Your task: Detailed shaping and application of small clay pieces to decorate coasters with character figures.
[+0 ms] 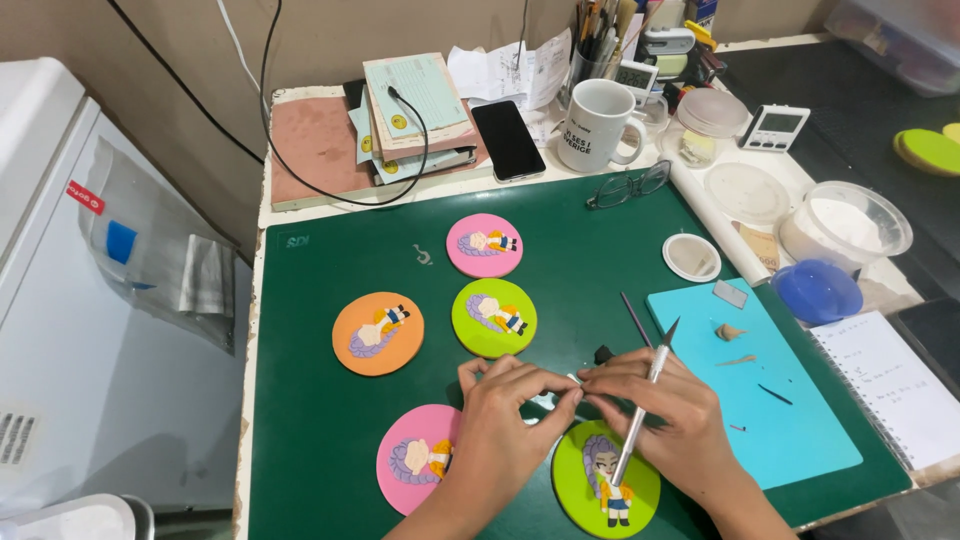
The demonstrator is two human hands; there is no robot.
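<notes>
Two bare hands pinch a tiny pale clay piece (574,379) above a round lime-green clay disc bearing a purple-haired figure (606,492).

The left hand (505,415) and right hand (665,405) meet fingertip to fingertip over the dark green cutting mat (320,280), closed narrowly on the small piece; the right hand also holds a slim silver-handled modelling tool (640,415) slanting down across the disc. Beside the left wrist lies a pink disc with a similar figure (415,458); further up lie an orange disc (378,333), a second lime-green disc (494,317) and a second pink disc (484,245). To the right sits a turquoise sheet (790,430) with clay scraps. A white mug (595,125), black phone (508,140) and stacked notebooks (415,115) stand behind the mat.
</notes>
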